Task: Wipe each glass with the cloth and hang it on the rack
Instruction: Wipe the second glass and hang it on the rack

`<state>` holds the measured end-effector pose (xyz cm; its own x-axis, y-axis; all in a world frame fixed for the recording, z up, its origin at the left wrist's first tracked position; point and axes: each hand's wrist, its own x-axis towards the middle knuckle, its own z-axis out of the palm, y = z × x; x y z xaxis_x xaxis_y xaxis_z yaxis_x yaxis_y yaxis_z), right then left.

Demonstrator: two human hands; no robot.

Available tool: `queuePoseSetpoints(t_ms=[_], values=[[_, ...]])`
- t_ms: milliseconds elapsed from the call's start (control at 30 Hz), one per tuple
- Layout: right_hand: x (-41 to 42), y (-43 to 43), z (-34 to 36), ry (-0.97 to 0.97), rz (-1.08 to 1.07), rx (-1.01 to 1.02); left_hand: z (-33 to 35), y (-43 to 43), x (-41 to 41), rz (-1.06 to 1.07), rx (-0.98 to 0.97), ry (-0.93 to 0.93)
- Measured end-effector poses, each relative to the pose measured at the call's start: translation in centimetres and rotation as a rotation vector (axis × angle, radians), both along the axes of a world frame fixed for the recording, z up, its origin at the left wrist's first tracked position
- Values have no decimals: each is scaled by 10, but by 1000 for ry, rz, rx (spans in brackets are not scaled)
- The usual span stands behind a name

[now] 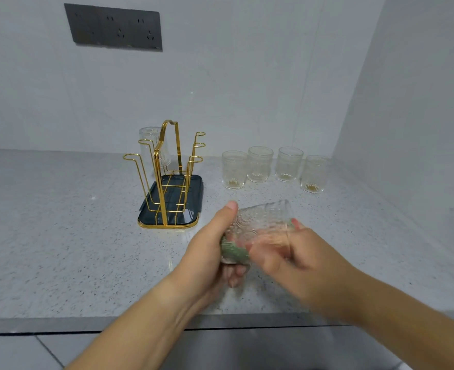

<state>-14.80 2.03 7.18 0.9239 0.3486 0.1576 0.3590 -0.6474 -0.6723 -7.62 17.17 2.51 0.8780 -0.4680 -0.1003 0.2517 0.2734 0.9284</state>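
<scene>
While the patterned glass [260,222] is held tilted above the worktop [60,222], it is clasped between both hands, which are brought close together. The left hand [210,249] is wrapped round its body, thumb laid along the upper side and fingers curled beneath. The right hand [295,260] is set against the opposite side with fingers bent. It is blurred and partly seen through the glass, so whether the cloth or the glass wall is gripped by it cannot be told. The green cloth [234,252] is bunched between the two hands, at the end of the glass nearest the left palm. A further scrap of green seems to show by the right fingertips [296,222].

Beyond the left hand the gold wire rack [167,177] is stood on its dark tray [191,188], with one hung glass [151,145] inverted on a far prong. Beyond the right hand four waiting glasses [260,164] are lined up near the wall.

The glass is judged rigid and brittle. Purchase should be given by its embossed surface, though a damp wall may be slippery. It is best taken round the body, not by the rim, and lowered mouth-down over a prong without being knocked against the wire.
</scene>
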Motion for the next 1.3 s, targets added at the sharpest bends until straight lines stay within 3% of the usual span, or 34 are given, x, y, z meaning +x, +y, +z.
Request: queuePoseSetpoints(t_ms=[100, 167, 233, 333, 433, 533, 667, 800, 867, 933, 1000, 1167, 1300], values=[[1, -9, -5, -165, 24, -513, 11, 6, 4, -199, 0, 222], [4, -15, -8, -188, 32, -681, 14, 11, 5, -302, 33, 291], [5, -19, -9, -188, 46, -588, 13, 15, 6, -392, 43, 250], [10, -23, -12, -117, -38, -147, 5, 16, 10, -427, -4, 99], [11, -24, -6, 106, -65, 215, -4, 12, 11, -251, -6, -73], [12, -19, -1, 235, -73, 372, -9, 7, 9, -119, 37, -220], [10, -12, 1, 202, -21, 344, -1, 3, 5, -55, 71, -134], [9, -15, -11, -63, -67, -32, 15, 4, 3, -184, 70, 187], [8, -20, -13, -79, -50, -153, 16, 7, 4, -296, 83, 283], [7, -23, -11, -12, -42, -61, 15, 9, 5, -415, 103, 279], [5, -23, -7, 69, -69, 153, 12, 9, 6, -455, 102, 206], [4, -23, -2, 246, -169, 459, 2, -1, 0, -153, 72, -143], [-1, -18, 4, 229, -64, 415, 8, -2, -2, -94, 36, -114]])
